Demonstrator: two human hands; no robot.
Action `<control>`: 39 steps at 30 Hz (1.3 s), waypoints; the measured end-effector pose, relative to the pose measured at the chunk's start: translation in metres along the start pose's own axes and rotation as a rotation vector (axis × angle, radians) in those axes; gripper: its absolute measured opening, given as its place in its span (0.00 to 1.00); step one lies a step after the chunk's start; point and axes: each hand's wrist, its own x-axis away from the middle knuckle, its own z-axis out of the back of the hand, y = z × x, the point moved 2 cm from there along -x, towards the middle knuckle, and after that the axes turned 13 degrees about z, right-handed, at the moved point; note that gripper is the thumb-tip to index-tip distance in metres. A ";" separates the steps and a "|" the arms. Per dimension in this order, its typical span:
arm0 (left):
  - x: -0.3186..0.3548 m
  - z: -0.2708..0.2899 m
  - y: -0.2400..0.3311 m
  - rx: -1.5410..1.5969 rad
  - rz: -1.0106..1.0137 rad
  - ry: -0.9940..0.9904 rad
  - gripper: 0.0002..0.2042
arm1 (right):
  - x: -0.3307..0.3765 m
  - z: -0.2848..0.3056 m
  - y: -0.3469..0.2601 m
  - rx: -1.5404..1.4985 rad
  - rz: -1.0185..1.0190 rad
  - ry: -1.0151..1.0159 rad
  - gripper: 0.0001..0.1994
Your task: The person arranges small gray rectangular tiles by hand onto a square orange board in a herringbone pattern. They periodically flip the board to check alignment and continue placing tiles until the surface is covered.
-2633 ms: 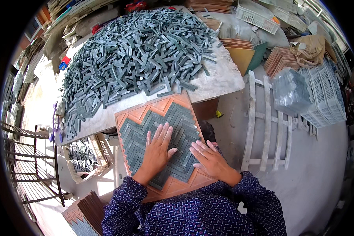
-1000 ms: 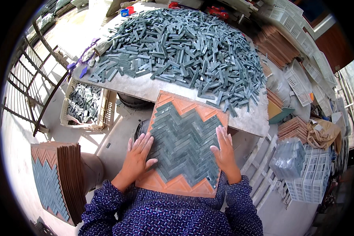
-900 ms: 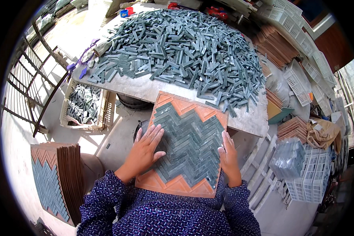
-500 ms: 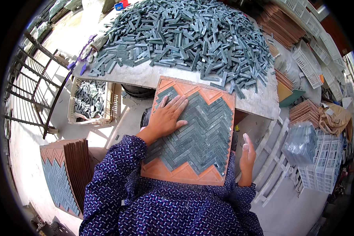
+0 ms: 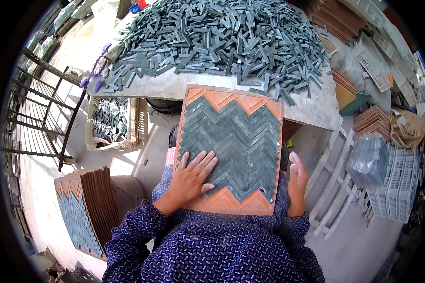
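An orange tray point(image 5: 217, 204) rests on my lap, its far end by the table edge. Dark green strip tiles point(image 5: 236, 137) fill it in a herringbone pattern, with zigzag orange borders bare at both ends. My left hand point(image 5: 192, 177) lies flat on the tiles at the tray's near left, fingers spread, holding nothing. Just off the tray's right side, my right hand point(image 5: 297, 181) is raised with its fingers stretched out and nothing visible in it.
Loose green strip tiles point(image 5: 222, 42) are heaped on the table point(image 5: 311, 111) ahead. A crate of tile pieces point(image 5: 111, 120) stands at left, above a stack of trays point(image 5: 97, 203). White crates point(image 5: 392, 188) and a slatted pallet point(image 5: 328, 174) are at right.
My left hand has slid from the tray's upper left toward me, to its lower left, uncovering the tiles there. My right hand stays beside the tray. The view has shifted slightly.
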 end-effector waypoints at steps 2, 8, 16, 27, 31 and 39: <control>0.001 0.006 -0.001 0.066 0.002 0.011 0.38 | -0.001 -0.001 0.001 0.009 0.011 0.010 0.19; 0.010 0.005 0.015 0.012 0.052 0.013 0.39 | 0.010 0.007 0.007 0.066 -0.032 -0.017 0.19; 0.020 0.033 -0.025 0.410 0.146 0.107 0.33 | 0.013 0.007 0.018 0.025 -0.109 -0.028 0.19; 0.075 -0.029 -0.066 1.681 0.774 -0.002 0.16 | 0.024 -0.003 0.055 -0.110 -0.236 -0.011 0.21; 0.076 -0.028 -0.058 1.856 0.847 -0.091 0.14 | 0.027 0.002 0.077 -0.087 -0.199 -0.026 0.23; 0.068 -0.030 -0.062 1.654 0.858 -0.204 0.14 | 0.027 0.002 0.083 -0.075 -0.216 -0.036 0.21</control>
